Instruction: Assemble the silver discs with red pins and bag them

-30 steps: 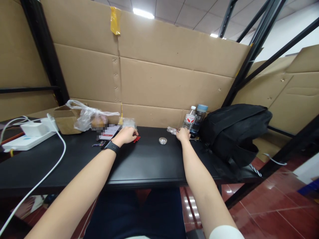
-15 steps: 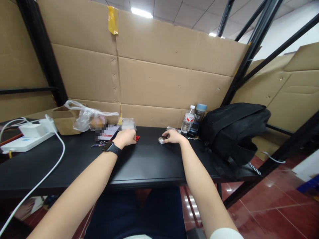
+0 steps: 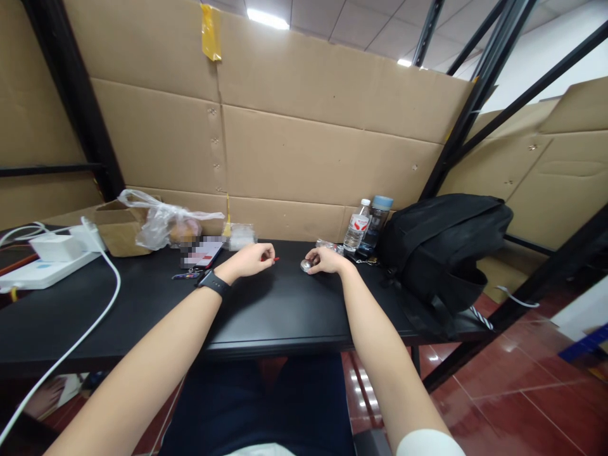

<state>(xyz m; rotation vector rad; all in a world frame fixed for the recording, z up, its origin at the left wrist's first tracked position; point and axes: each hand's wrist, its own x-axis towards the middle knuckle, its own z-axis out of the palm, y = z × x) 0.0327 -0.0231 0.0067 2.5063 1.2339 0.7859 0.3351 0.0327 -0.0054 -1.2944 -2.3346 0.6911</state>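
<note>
My left hand (image 3: pixel 250 261), with a black watch on the wrist, rests on the black table (image 3: pixel 142 310) and pinches a small red piece (image 3: pixel 274 259) between its fingertips. My right hand (image 3: pixel 324 259) lies a little to the right, fingers curled on a small round silver object (image 3: pixel 304 266). The two hands are about a hand's width apart. A small clear plastic bag (image 3: pixel 325 244) lies just behind my right hand.
A black backpack (image 3: pixel 441 247) fills the table's right end, with two bottles (image 3: pixel 367 225) beside it. At the left are a white power strip (image 3: pixel 42 269) with cable, a cardboard box (image 3: pixel 118 228), a plastic bag (image 3: pixel 166 221) and a card (image 3: pixel 204 253). Cardboard walls stand behind.
My right hand moved left from the small plastic bag near the bottles to the round silver object. My left hand lifted one red piece off the table and shifted slightly right.
</note>
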